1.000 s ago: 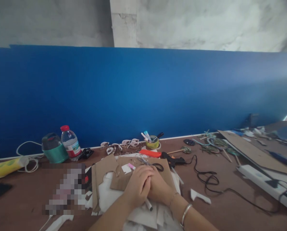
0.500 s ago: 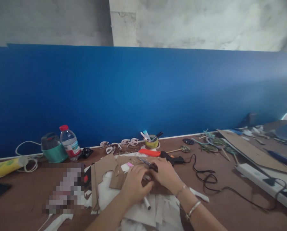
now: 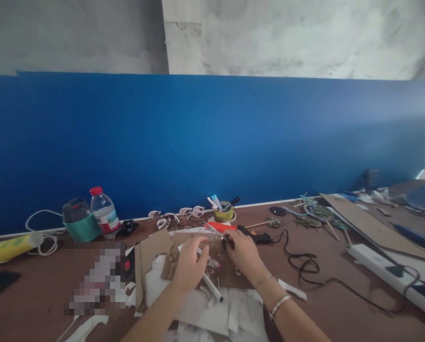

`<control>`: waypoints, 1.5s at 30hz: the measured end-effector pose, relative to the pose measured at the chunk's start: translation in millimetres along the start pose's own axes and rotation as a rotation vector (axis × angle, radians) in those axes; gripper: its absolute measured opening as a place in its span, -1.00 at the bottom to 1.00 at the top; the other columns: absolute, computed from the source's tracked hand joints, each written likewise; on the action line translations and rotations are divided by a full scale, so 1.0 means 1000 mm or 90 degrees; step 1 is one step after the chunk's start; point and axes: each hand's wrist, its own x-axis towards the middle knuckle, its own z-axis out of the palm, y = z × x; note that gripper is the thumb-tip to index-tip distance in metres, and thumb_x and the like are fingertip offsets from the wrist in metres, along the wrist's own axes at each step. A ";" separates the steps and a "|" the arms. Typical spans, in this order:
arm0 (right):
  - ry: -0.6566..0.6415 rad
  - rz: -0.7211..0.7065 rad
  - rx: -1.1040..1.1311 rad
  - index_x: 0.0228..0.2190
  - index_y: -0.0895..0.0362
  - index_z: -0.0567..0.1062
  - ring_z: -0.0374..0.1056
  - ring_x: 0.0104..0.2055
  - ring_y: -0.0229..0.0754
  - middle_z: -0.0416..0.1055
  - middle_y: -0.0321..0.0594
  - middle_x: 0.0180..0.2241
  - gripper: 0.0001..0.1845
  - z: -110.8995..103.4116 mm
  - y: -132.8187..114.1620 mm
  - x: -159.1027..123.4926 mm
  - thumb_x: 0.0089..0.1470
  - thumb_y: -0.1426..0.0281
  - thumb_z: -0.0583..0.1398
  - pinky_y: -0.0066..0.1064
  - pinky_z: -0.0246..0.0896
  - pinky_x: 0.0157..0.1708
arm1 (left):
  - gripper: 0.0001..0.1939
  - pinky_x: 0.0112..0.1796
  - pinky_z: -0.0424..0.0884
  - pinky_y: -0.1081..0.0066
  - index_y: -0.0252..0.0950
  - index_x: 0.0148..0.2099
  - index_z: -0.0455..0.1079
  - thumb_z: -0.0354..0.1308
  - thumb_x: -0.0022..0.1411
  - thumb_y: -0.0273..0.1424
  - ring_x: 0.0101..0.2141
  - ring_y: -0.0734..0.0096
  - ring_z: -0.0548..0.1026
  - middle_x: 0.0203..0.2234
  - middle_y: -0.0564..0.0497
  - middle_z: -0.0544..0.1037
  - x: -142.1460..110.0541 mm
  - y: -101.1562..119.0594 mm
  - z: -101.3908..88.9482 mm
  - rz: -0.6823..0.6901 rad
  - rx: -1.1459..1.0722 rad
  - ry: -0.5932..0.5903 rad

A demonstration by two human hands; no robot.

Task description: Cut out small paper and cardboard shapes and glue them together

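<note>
1. A bare concrete wall (image 3: pixel 290 38) rises above a blue partition (image 3: pixel 212 137); below, a brown tabletop (image 3: pixel 326 304) stretches to both sides of the hands.
2. The clasped hands have just come apart. The right hand (image 3: pixel 246 256) now lies over the black-handled scissors (image 3: pixel 228 241), so the cutting tool appears ready to be lifted or shifted, while the scraps between the hands are in plainer view.
3. The right hand is partly closed, its fingers curled on the scissors' handles; how firmly they grip is hard to judge.
4. The left hand (image 3: pixel 191 266) is half open and palm down, thumb apart from the curved fingers. A pale strip with a pink end (image 3: pixel 214 262) shows beside the thumb, but I cannot tell whether the hand has hold of it.
5. A white marker (image 3: pixel 212 288) slants just nearer the wearer than that strip, between the forearms. Brown cardboard (image 3: pixel 240 280) lies under and between the hands, and white paper sheets (image 3: pixel 212 316) lie nearer the body.
6. Beyond the right hand are a red-orange tool (image 3: pixel 221 227), a black glue gun (image 3: pixel 262 237) and a yellow tape roll (image 3: pixel 223 214) with pens standing in it.
7. Well left of the left hand stands a red-capped bottle (image 3: pixel 106 219); far to the right of the right hand lies a white power strip (image 3: pixel 379 267).
</note>
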 end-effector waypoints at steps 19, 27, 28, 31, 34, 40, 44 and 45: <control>0.157 -0.043 0.245 -0.13 0.10 0.47 0.36 -0.10 -0.05 0.48 -0.12 -0.18 -0.60 0.019 0.024 0.008 -0.03 0.52 0.06 -0.21 0.25 -0.07 | -0.87 -0.26 0.29 0.33 -0.20 -0.32 0.44 0.05 0.12 -0.41 -0.22 0.21 0.44 -0.33 -0.03 0.52 0.021 -0.002 -0.115 -0.074 0.255 -0.302; 0.132 -0.050 0.213 -0.12 0.12 0.45 0.37 -0.12 -0.07 0.48 -0.12 -0.17 -0.61 0.020 0.022 0.007 -0.01 0.51 0.07 -0.26 0.26 -0.10 | -0.75 -0.17 0.25 0.24 -0.26 -0.25 0.36 0.26 -0.02 -0.33 -0.20 0.17 0.36 -0.28 -0.04 0.46 -0.029 0.032 -0.106 0.180 0.359 -0.557; 0.129 -0.049 0.212 -0.12 0.13 0.45 0.37 -0.12 -0.07 0.47 -0.11 -0.17 -0.62 0.019 0.021 0.007 -0.01 0.51 0.07 -0.25 0.26 -0.10 | -0.74 -0.16 0.24 0.23 -0.27 -0.22 0.35 0.24 0.01 -0.35 -0.19 0.17 0.36 -0.25 -0.06 0.46 -0.037 0.034 -0.102 0.219 0.392 -0.558; 0.116 -0.044 0.206 -0.13 0.16 0.46 0.37 -0.12 -0.06 0.47 -0.09 -0.17 -0.63 0.018 0.019 0.006 -0.01 0.51 0.06 -0.24 0.25 -0.09 | -0.77 -0.17 0.23 0.24 -0.30 -0.16 0.32 0.18 0.09 -0.42 -0.20 0.17 0.36 -0.24 -0.09 0.46 -0.052 0.030 -0.089 0.304 0.462 -0.509; 0.099 -0.041 0.202 -0.13 0.14 0.46 0.37 -0.11 -0.07 0.48 -0.11 -0.17 -0.62 0.018 0.019 0.005 -0.02 0.52 0.07 -0.25 0.25 -0.08 | -0.87 -0.32 0.22 0.29 -0.31 -0.26 0.35 0.15 0.08 -0.53 -0.32 0.22 0.38 -0.35 -0.07 0.48 -0.060 0.017 -0.077 0.363 0.504 -0.465; 0.062 -0.028 0.166 -0.16 0.14 0.48 0.39 -0.13 -0.06 0.50 -0.12 -0.18 -0.65 0.015 0.015 0.005 -0.03 0.52 0.10 -0.28 0.24 -0.12 | -0.91 -0.41 0.17 0.30 -0.30 -0.34 0.34 0.11 0.11 -0.58 -0.44 0.24 0.38 -0.49 -0.05 0.47 -0.064 0.007 -0.073 0.428 0.519 -0.344; 0.042 -0.011 0.141 -0.17 0.13 0.50 0.38 -0.09 -0.05 0.50 -0.12 -0.15 -0.67 0.010 0.011 0.004 -0.02 0.51 0.12 -0.28 0.20 -0.08 | -0.86 -0.41 0.17 0.30 -0.29 -0.27 0.35 0.10 0.08 -0.57 -0.46 0.25 0.38 -0.48 -0.03 0.48 -0.062 0.021 -0.087 0.433 0.512 -0.335; 0.038 -0.009 0.137 -0.17 0.13 0.49 0.38 -0.09 -0.05 0.50 -0.12 -0.15 -0.67 0.009 0.011 0.004 -0.02 0.51 0.13 -0.28 0.20 -0.08 | -0.87 -0.43 0.16 0.31 -0.28 -0.30 0.34 0.09 0.07 -0.58 -0.49 0.26 0.37 -0.50 -0.02 0.47 -0.061 0.026 -0.091 0.432 0.505 -0.334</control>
